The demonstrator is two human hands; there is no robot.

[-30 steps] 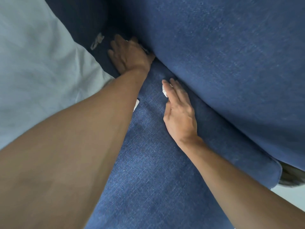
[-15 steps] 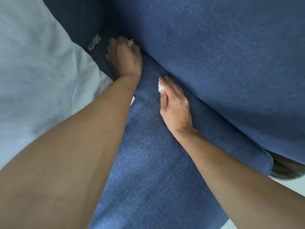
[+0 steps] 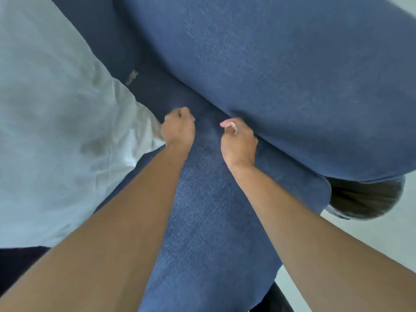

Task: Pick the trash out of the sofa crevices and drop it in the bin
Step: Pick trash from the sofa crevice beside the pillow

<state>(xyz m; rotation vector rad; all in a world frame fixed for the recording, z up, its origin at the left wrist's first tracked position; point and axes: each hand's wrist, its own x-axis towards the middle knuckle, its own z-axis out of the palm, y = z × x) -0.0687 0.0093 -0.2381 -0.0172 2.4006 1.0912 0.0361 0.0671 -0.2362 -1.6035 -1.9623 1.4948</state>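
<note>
My left hand (image 3: 179, 129) is curled into a fist on the blue sofa seat (image 3: 209, 212), beside the edge of a white pillow; whatever is inside the fist is hidden. My right hand (image 3: 238, 140) sits where the seat meets the blue back cushion (image 3: 281, 70), its fingers pinched on a small white paper scrap (image 3: 231, 126). Another pale crumpled scrap (image 3: 131, 77) lies deeper in the crevice, at the far corner behind the pillow. No bin is in view.
A large white pillow (image 3: 56, 122) covers the left part of the seat. A dark round object (image 3: 364, 199) shows under the back cushion at the right. Pale floor (image 3: 371, 239) lies beyond the seat's right edge.
Both hands have pulled back from the crevice toward me. The left hand went from reaching at the far corner to a closed fist. The right hand's flat fingers have curled around the white scrap.
</note>
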